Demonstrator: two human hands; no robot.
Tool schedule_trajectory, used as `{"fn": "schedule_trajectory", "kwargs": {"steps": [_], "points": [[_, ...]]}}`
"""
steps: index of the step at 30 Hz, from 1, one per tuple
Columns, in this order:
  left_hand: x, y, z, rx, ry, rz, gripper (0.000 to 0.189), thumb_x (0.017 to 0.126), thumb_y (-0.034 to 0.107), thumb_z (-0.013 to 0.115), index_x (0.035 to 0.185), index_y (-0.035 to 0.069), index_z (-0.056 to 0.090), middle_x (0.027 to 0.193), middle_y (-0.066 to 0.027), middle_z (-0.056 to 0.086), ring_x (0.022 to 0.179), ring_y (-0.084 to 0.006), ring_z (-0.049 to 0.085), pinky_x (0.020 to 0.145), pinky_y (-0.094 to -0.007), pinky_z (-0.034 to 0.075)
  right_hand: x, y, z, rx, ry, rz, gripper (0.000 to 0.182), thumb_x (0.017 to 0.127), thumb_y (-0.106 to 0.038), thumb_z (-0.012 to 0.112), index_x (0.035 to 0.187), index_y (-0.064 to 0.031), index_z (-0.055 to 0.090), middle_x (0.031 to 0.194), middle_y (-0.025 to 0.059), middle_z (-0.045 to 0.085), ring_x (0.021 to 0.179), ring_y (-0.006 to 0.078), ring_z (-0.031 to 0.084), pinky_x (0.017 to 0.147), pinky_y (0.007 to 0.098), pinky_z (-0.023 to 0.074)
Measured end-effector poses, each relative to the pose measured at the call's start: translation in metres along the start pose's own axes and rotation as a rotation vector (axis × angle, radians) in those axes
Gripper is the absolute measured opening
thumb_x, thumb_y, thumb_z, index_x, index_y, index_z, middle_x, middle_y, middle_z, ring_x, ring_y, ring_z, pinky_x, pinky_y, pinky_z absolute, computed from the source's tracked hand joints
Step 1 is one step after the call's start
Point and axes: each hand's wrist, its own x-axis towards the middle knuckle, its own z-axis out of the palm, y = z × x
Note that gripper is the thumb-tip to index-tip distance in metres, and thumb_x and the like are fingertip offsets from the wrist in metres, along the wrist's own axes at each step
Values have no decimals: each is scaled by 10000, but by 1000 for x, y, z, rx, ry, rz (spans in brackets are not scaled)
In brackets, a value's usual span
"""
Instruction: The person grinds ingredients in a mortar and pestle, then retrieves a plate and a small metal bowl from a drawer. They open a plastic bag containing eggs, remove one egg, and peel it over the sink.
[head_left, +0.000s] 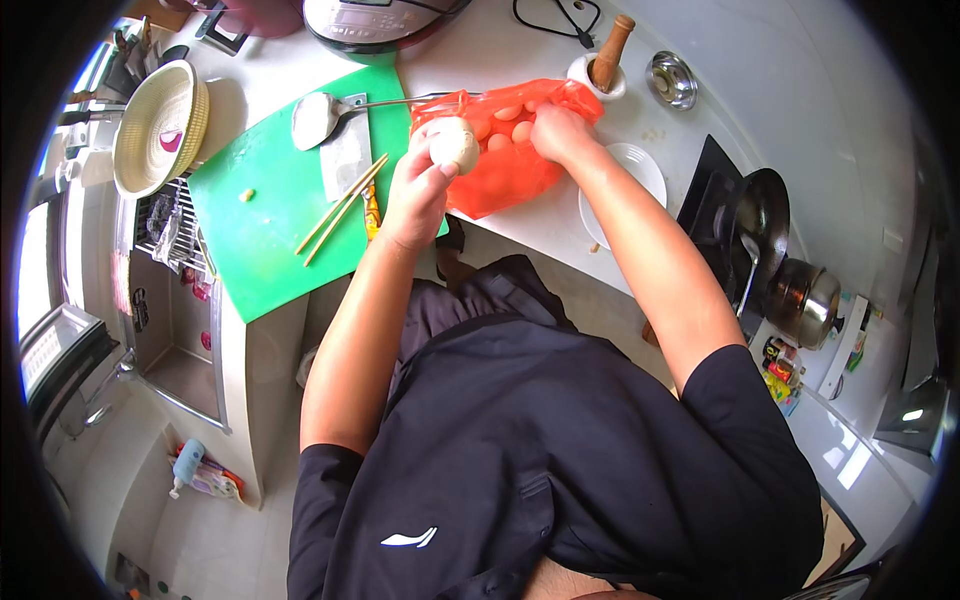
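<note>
My left hand (417, 190) grips a small, round, cream-coloured object (455, 145), raised beside a red plastic bag; I cannot tell whether it is a bowl. My right hand (562, 133) reaches into the bag's mouth, next to several brown eggs (498, 142). Its fingertips are hidden, so whether they hold an egg is unclear. The red plastic bag (501, 187) lies on the counter, its lower side near the front edge. Left of it, a metal spatula (315, 120), a cleaver (346, 161) and a pair of wooden chopsticks (330, 225) rest on a green cutting board (262, 247).
A white plate (639, 171) lies under my right forearm. Behind the bag stand a mortar with a wooden pestle (612, 54) and a steel bowl (671, 80). A wok (766, 217) and a steel pot (804, 304) are far right. Left are plastic baskets (154, 131) and a sink (180, 367).
</note>
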Motion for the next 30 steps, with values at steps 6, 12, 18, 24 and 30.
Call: {"fn": "schedule_trajectory", "kwargs": {"steps": [6,12,18,24,30], "points": [[9,-1,1,73,3,-14,683,860,344,678,1418,-31,556,1380,-99,585,1304,-235,540,1178,-386,335,29,-5,3,-66,32,104,335,1012,-315,553,1202,-135,761,1256,123,754,1204,327,696,1006,463,558],[13,-2,-1,83,20,34,671,868,337,673,1417,-30,558,1367,-99,600,1297,-237,547,1181,-388,335,33,-8,10,-172,-33,36,305,966,-351,642,1138,-139,777,1248,127,752,1172,336,710,983,471,563],[14,3,-4,120,25,48,675,866,335,677,1422,-26,552,1372,-101,598,1301,-243,553,1192,-398,332,24,3,-4,132,-30,-75,397,990,-402,635,1190,-71,725,1112,107,768,846,258,719,751,412,571],[14,6,-8,101,66,72,707,862,359,692,1441,-12,532,1371,-108,607,1311,-243,550,1205,-402,323,-2,-5,-21,1236,-583,279,493,1109,-465,379,1064,-78,682,939,12,730,499,9,323,458,193,290],[13,8,-18,-25,81,40,535,921,220,679,1388,-21,581,1402,-56,522,1347,-214,497,1206,-383,321,11,2,17,421,-46,35,407,951,-422,719,1172,-81,702,1064,100,766,811,236,715,678,399,566]]}}
